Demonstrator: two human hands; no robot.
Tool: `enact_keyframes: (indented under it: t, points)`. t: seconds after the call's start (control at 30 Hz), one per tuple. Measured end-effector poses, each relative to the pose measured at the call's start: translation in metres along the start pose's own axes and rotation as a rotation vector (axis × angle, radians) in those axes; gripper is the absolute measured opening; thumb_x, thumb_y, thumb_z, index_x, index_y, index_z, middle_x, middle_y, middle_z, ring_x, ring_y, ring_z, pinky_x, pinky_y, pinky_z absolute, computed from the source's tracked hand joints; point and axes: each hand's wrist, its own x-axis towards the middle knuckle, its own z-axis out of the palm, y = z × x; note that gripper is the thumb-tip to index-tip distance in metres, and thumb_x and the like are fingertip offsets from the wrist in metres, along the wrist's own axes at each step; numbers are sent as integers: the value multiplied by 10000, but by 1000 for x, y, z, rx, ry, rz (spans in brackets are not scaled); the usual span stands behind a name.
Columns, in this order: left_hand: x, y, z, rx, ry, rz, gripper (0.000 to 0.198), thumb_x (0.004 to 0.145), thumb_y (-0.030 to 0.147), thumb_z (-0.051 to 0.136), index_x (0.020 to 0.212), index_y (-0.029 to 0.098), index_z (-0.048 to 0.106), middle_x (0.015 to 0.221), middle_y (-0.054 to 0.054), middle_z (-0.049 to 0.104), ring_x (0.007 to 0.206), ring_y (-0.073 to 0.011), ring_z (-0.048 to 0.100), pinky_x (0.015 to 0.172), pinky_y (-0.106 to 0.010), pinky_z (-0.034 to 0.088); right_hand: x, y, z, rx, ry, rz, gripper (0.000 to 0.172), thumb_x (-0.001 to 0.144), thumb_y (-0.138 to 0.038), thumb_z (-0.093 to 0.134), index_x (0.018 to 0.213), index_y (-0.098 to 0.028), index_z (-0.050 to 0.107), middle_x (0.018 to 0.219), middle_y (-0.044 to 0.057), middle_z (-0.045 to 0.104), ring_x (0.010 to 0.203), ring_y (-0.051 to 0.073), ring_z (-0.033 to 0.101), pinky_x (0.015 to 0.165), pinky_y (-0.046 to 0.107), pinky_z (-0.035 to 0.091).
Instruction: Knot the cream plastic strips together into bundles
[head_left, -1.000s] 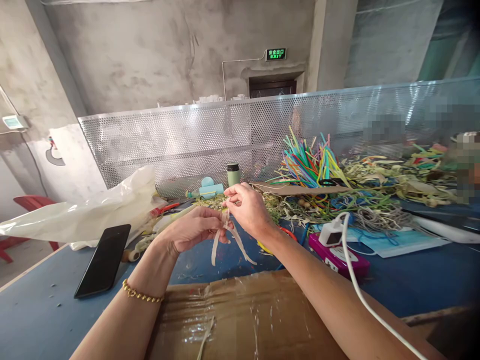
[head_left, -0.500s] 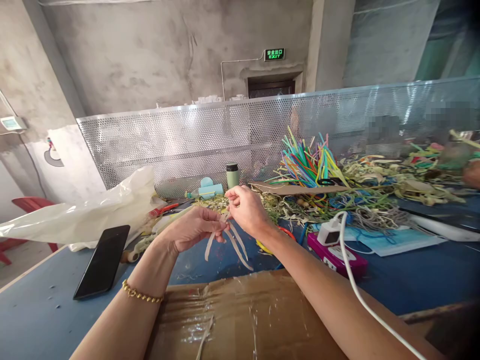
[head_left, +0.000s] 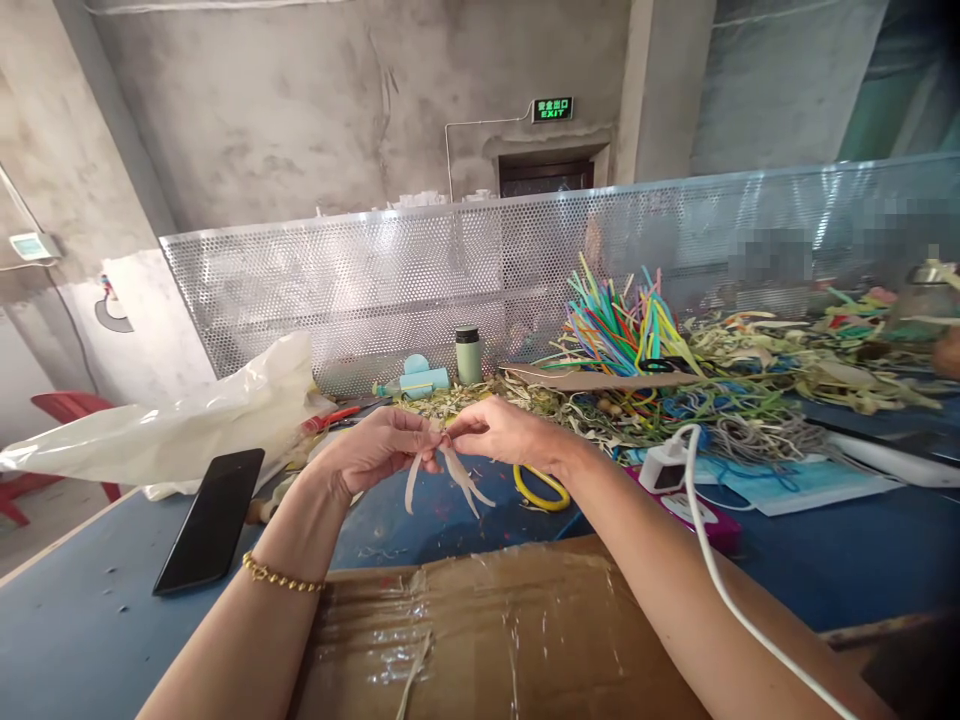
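Pale, flat strips (head_left: 460, 474) hang in a small bunch between my hands, above the blue table. My left hand (head_left: 386, 447) is closed, thumb and fingers pinching the bunch near its top. My right hand (head_left: 491, 436) meets it there, its fingertips pressed together on the same spot; the exact grip is partly hidden by the fingers. Loose ends of the strips dangle below. A yellow ring-shaped handle (head_left: 541, 488) lies on the table below my right wrist. Nearest me is a brown cardboard sheet (head_left: 480, 630) covered with clear tape.
A black phone (head_left: 210, 520) and a plastic bag (head_left: 187, 425) are on the left. Behind my hands stands a green bottle (head_left: 468, 358). Coloured stems (head_left: 622, 325) and heaped plant-like scraps fill the back right, near a charger (head_left: 664, 465) with a white cable. A perforated metal screen (head_left: 360, 285) closes off the back.
My right hand has come down, its fingertips now at the top of the bunch beside my left fingers. The strips' hanging ends have shifted, and more of the yellow ring shows.
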Motion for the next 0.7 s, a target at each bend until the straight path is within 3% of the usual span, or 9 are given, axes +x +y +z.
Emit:
enact_keyframes:
  t: [0.07,0.17,0.33,0.43,0.5,0.63,0.7]
  points:
    - [0,0,-1,-3,-7,-1,212,702,246,809,615,76,716,627,-80,667,611,-118,598,690,-262,489,1,3,4,100,-35,-14,146,735,-168,659,841,-131,753,756,35,717,629,115,551,583,246,411]
    - [-1,0,-3,-4,2,5,204,709,239,804,620,77,720,635,-84,675,622,-121,605,692,-260,488,2,4,6,88,31,3,71,737,-153,666,718,-127,729,656,21,685,559,97,512,526,238,370]
    - [-3,2,-6,-14,58,18,170,706,226,801,720,64,751,603,-69,659,620,-132,606,696,-273,480,-1,1,-7,48,62,-11,170,797,-180,660,642,-127,708,638,50,702,575,109,571,553,243,431]
    - [-3,2,-9,4,82,18,162,705,225,799,695,74,743,606,-60,654,614,-128,597,694,-271,472,-8,-3,-17,232,-52,-15,157,834,-263,665,865,-121,725,677,45,710,586,123,628,588,258,501]
    - [-3,1,-10,17,81,24,163,716,226,790,664,83,731,610,-61,655,616,-129,597,687,-266,465,-15,-9,-22,365,-137,-33,266,857,-295,655,1060,-125,685,729,42,722,602,130,657,604,269,529]
    - [-3,1,-11,31,42,34,164,739,219,769,665,77,731,627,-80,668,640,-138,610,699,-264,457,-26,-23,-27,521,-196,-171,224,896,-336,624,943,-125,682,866,82,737,710,157,703,697,304,554]
    - [-3,1,-11,23,28,36,162,745,221,764,699,68,744,643,-92,678,650,-141,614,711,-269,459,-28,-28,-26,563,-178,-221,217,905,-332,617,973,-137,681,982,100,735,775,170,713,756,329,553]
